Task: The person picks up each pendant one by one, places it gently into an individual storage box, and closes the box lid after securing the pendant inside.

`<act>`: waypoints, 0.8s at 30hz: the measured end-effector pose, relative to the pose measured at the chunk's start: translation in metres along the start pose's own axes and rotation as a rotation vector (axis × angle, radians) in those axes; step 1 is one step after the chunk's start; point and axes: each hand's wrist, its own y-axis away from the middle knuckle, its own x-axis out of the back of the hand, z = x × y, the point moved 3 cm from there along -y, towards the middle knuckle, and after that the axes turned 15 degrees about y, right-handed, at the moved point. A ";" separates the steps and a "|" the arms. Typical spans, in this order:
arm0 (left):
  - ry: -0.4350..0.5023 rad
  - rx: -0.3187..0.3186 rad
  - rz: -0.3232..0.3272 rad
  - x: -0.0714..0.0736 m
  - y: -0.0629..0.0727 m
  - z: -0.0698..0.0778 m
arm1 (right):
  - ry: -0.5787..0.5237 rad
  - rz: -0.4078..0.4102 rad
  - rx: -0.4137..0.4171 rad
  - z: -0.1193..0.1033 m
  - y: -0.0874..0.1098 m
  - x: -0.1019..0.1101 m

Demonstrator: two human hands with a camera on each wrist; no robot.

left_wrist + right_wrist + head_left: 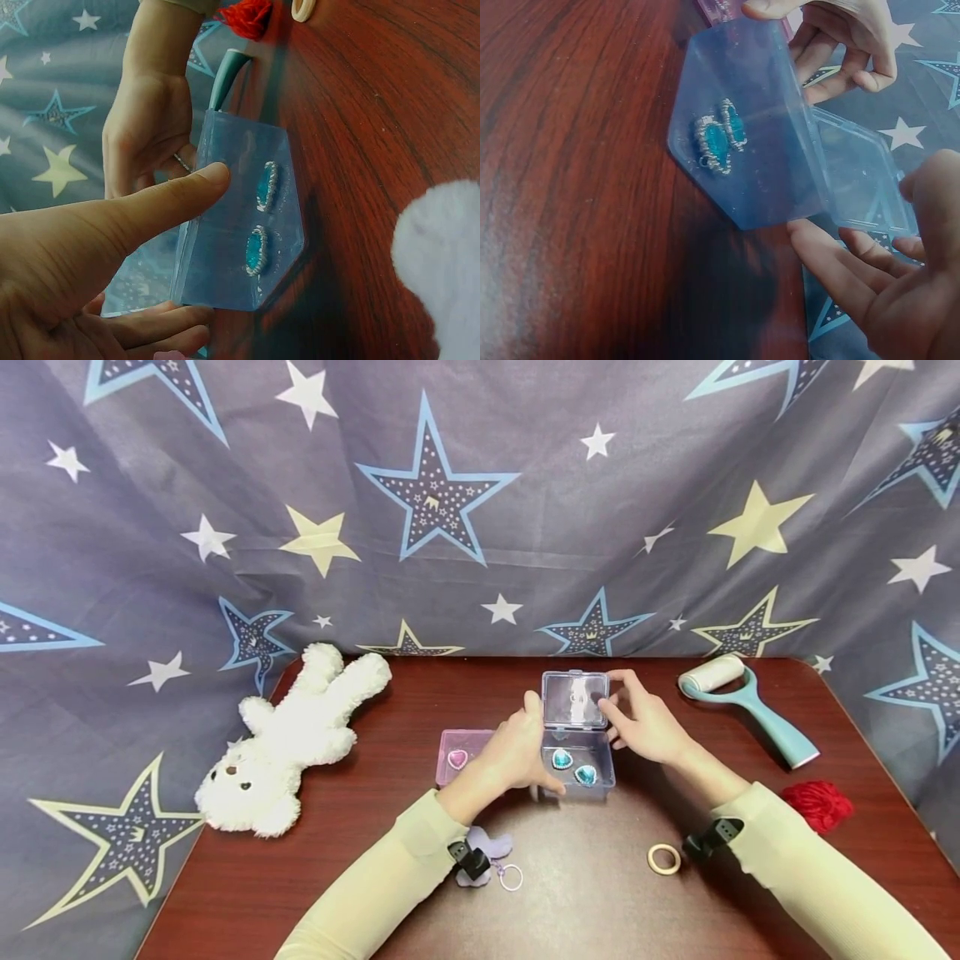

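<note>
A small see-through blue plastic box [600, 745] lies on the table with its hinged lid [558, 700] raised at the back. Inside are two teal gems with beaded silver rims, one gem [562, 759] left of the other gem [586, 774]. My left hand [513, 747] grips the box's left end, its thumb on the near side and fingers toward the hinge. From the right, my right hand [648, 722] holds the lid's edge, thumb in front and fingers behind. Partly hidden by my left hand, a pink box [448, 740] holds a pink gem [457, 759].
A white plush bear [300, 735] lies at the left. Near my left forearm is a purple plush keyring [480, 852]. At the right are a lint roller [757, 697], red yarn [817, 806] and a wooden ring [663, 859]. A starry cloth [517, 535] hangs behind the table.
</note>
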 end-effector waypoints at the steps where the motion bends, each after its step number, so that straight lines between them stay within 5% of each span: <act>1: 0.007 0.003 0.002 0.000 0.000 0.000 | -0.014 -0.008 -0.008 -0.001 0.000 0.001; 13: 0.114 -0.025 0.065 0.001 0.002 -0.003 | -0.054 -0.039 0.002 -0.006 0.008 0.003; 24: 0.109 -0.053 0.030 0.003 0.002 -0.005 | -0.047 -0.060 0.057 -0.007 0.013 0.002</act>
